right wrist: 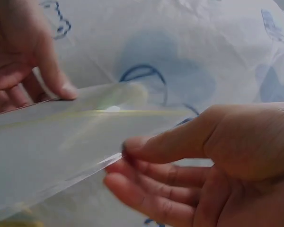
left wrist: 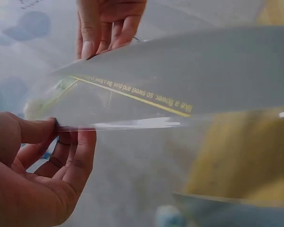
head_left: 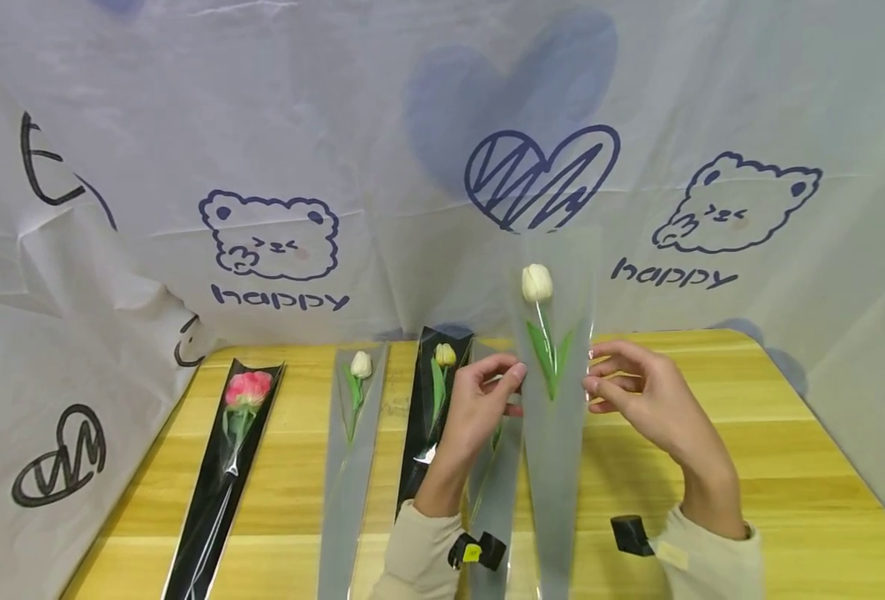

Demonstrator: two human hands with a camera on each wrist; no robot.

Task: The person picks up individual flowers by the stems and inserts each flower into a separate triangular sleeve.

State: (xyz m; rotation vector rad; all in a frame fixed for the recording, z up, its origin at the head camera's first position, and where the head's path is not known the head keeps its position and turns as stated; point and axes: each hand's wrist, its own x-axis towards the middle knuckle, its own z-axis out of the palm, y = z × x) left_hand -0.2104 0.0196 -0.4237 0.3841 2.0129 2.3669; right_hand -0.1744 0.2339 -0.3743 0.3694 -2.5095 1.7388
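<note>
A white tulip (head_left: 537, 283) with green leaves stands upright inside a clear and grey flower sleeve (head_left: 555, 475), held up above the table. My left hand (head_left: 476, 408) pinches the sleeve's left edge between thumb and fingers. On the opposite edge, my right hand (head_left: 656, 408) pinches it at about the same height. The left wrist view shows gold lettering (left wrist: 137, 92) along the sleeve. Through the film in the right wrist view, the tulip looks blurred. Behind my left hand lies another grey sleeve (head_left: 497, 483), partly hidden.
On the wooden table (head_left: 712, 467) lie a pink flower (head_left: 248, 389) in a black sleeve, a white tulip (head_left: 362, 365) in a grey sleeve and a yellow tulip (head_left: 446, 356) in a black sleeve. A printed white cloth (head_left: 382, 208) hangs behind and at the sides.
</note>
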